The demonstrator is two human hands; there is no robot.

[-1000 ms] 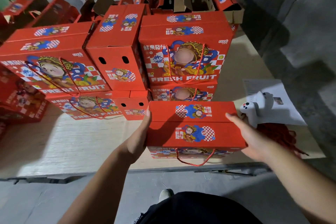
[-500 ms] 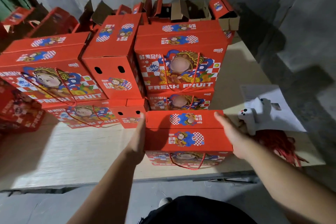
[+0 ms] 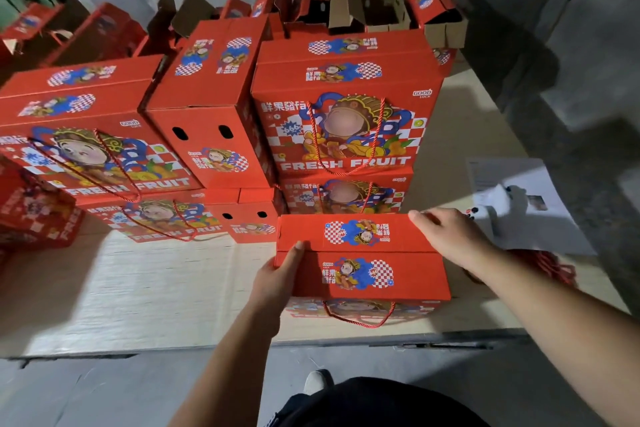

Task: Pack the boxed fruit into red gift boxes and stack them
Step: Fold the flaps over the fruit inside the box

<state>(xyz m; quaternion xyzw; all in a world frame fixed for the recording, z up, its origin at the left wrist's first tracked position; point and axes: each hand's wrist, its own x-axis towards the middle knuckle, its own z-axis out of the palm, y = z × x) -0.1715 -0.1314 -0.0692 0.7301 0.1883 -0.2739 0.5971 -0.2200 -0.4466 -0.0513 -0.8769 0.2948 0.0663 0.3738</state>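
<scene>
Landmark: the closed red cardboard gift box [image 3: 362,258] with a red cord handle, standing on the pale wooden board [image 3: 145,291] near its front edge. Far to its left a dark red box [image 3: 33,208] is cut off by the frame edge and blurred. Behind and left of it rise stacked red "FRESH FRUIT" gift boxes [image 3: 93,135], the lower ones partly hidden. The left hand [image 3: 277,279] lies flat on its left side, fingers straight and together. The right hand [image 3: 446,236] rests on its top right corner, fingers extended, fingertips hidden from view. To its right a white paper sheet [image 3: 519,204] carries a smeared, unreadable white object.
</scene>
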